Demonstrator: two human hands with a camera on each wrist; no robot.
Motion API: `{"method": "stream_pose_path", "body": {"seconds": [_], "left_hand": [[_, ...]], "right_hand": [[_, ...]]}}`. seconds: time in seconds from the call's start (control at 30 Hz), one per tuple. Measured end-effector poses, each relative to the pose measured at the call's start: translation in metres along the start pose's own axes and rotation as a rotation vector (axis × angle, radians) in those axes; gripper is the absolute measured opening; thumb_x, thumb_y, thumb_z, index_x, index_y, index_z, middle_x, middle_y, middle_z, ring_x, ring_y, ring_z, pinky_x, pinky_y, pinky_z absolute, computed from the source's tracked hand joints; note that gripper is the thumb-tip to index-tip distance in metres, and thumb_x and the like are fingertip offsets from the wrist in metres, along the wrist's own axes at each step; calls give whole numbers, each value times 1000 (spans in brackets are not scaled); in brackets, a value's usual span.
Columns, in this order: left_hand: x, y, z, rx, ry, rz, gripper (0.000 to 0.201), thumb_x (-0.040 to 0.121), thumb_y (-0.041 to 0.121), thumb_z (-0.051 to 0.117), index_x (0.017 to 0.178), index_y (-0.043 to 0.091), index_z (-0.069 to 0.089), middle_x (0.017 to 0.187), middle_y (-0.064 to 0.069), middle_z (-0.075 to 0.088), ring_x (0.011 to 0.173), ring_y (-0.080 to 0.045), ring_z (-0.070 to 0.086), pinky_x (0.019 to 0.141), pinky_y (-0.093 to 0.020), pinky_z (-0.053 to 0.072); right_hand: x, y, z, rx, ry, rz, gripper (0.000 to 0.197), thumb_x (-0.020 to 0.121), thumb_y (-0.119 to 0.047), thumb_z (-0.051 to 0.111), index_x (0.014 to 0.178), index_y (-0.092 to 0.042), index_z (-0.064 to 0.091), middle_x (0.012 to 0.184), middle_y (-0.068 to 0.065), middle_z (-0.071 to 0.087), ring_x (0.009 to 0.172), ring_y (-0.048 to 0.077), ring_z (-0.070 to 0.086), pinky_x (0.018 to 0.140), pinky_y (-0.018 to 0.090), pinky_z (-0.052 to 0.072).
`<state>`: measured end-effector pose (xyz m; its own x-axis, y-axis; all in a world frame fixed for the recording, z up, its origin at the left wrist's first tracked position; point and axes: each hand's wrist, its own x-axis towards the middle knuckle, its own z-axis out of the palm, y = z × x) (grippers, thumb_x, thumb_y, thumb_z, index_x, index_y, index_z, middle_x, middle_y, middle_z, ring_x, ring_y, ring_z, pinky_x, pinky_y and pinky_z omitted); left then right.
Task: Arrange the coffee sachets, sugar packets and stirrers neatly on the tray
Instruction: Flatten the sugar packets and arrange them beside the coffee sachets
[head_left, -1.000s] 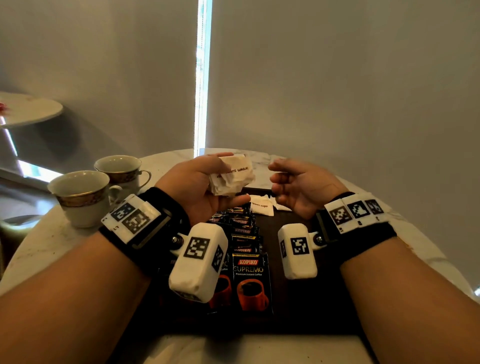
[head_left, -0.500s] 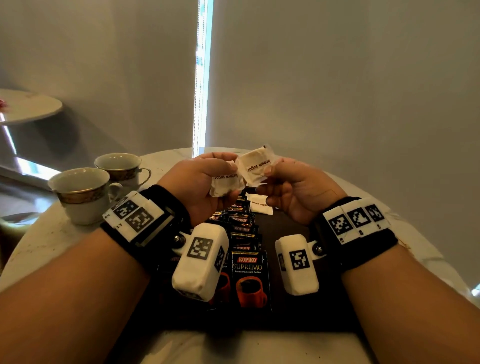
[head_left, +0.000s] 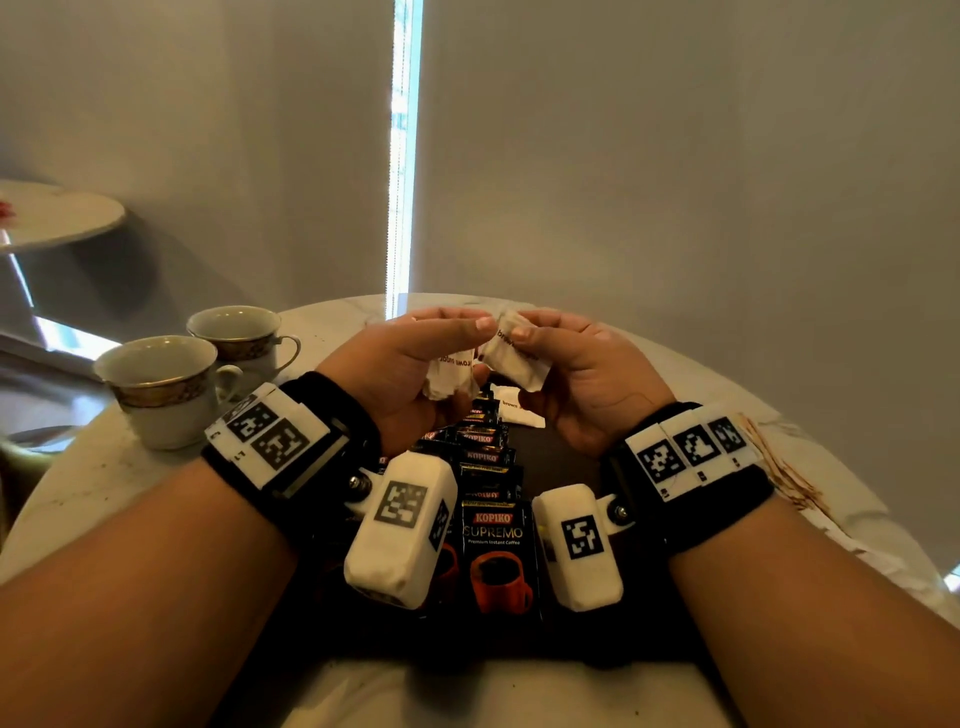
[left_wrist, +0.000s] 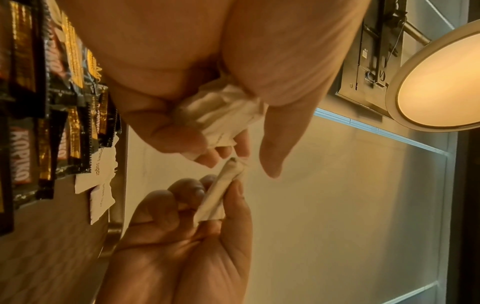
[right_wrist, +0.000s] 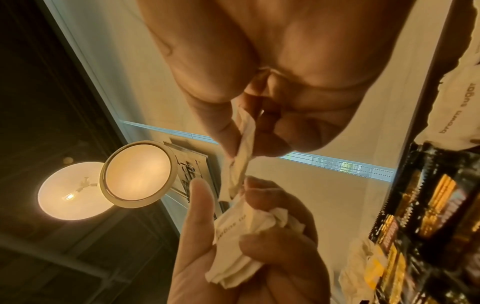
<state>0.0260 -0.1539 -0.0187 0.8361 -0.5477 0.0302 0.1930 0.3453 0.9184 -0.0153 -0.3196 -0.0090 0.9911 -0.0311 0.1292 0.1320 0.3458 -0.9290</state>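
Above the far end of the dark tray (head_left: 563, 449), my left hand (head_left: 457, 348) grips a crumpled bunch of white sugar packets (head_left: 449, 374) (left_wrist: 221, 115) (right_wrist: 241, 232). My right hand (head_left: 524, 338) pinches one brown sugar packet (head_left: 519, 358) (left_wrist: 221, 195) (right_wrist: 242, 156) between thumb and fingers, its end touching the bunch. Black Kopiko coffee sachets (head_left: 496, 551) (left_wrist: 64, 123) (right_wrist: 428, 205) overlap in a row down the tray's middle. More sugar packets (head_left: 511, 408) (left_wrist: 100, 164) (right_wrist: 454, 111) lie flat beyond that row. Thin wooden stirrers (head_left: 779, 467) lie on the table right of the tray.
Two gold-banded cups (head_left: 166, 387) (head_left: 239, 332) stand on the round marble table (head_left: 78, 478) to the left of the tray. A grey blind hangs close behind the table. A second small table (head_left: 57, 213) is at the far left.
My right hand, empty and apart a second ago, has come in to the left hand's bunch and now pinches one sugar packet. The left hand keeps its grip and has barely moved.
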Motion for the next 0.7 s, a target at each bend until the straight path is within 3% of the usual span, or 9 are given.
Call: {"method": "stream_pose_path", "body": {"seconds": [0.1, 0.23, 0.5, 0.7], "left_hand": [[0, 0, 1, 27, 21, 16, 16, 79, 8, 65, 94, 12, 69, 87, -12, 69, 64, -17, 63, 50, -24, 47], [0, 1, 2, 0, 69, 42, 16, 93, 0, 53, 91, 10, 64, 89, -16, 66, 61, -19, 60, 47, -25, 48], [-1, 2, 3, 9, 114, 67, 12, 94, 1, 53, 94, 10, 61, 86, -14, 67, 62, -19, 62, 48, -25, 48], [1, 2, 3, -36, 163, 48, 14, 92, 1, 58, 89, 14, 62, 90, -12, 64, 74, -24, 64, 49, -27, 49]], "right_hand": [[-1, -1, 1, 1, -23, -1, 31, 92, 2, 55, 122, 12, 58, 89, 20, 69, 68, 26, 70, 48, 24, 53], [-1, 0, 0, -45, 13, -1, 40, 87, -4, 60, 126, 7, 56, 98, 21, 67, 69, 24, 66, 45, 23, 49], [6, 3, -9, -133, 60, 9, 24, 91, 4, 52, 112, -6, 53, 80, 14, 60, 50, 13, 52, 42, 22, 36], [11, -1, -17, -110, 96, 5, 14, 92, 1, 50, 104, -5, 54, 83, 14, 57, 53, 13, 50, 44, 21, 35]]}}
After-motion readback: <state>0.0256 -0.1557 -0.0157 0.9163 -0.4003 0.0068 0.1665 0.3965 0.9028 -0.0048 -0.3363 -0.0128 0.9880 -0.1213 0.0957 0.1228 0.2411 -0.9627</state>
